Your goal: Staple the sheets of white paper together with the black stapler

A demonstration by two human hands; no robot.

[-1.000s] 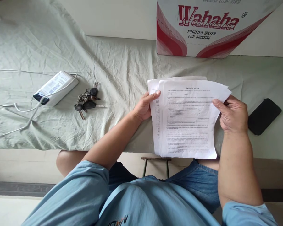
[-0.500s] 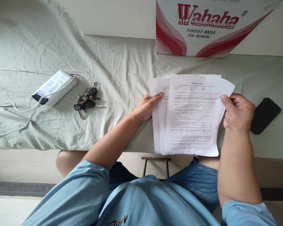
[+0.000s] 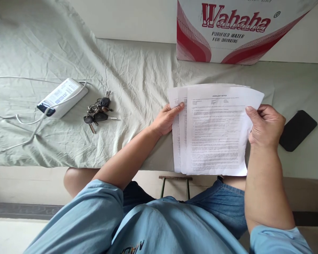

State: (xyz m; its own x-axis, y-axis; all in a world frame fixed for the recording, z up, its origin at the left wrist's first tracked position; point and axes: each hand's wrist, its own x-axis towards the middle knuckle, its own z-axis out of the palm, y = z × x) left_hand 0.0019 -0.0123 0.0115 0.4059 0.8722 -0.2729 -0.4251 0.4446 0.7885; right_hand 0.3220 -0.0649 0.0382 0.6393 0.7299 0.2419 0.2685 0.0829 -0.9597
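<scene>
I hold a fanned stack of printed paper sheets [image 3: 214, 134] above the front edge of a surface covered by a pale green cloth [image 3: 122, 77]. My left hand [image 3: 165, 120] grips the sheets' left edge, thumb on top. On the right edge, my right hand [image 3: 266, 125] pinches the top sheet, headed "OVERLEAF NOTES". Two lower sheets peek out along the left side.
A bunch of keys [image 3: 98, 111] lies left of the papers, beside a white power bank [image 3: 62, 97] with a white cable [image 3: 16, 120]. A black phone [image 3: 298, 129] rests at right. A Wahaha water carton [image 3: 235, 30] stands behind. A stool frame [image 3: 175, 185] shows below.
The top sheet slid to the right with my right hand, fanning the stack wider, then shifted slightly back left. My left hand stayed on the left edge.
</scene>
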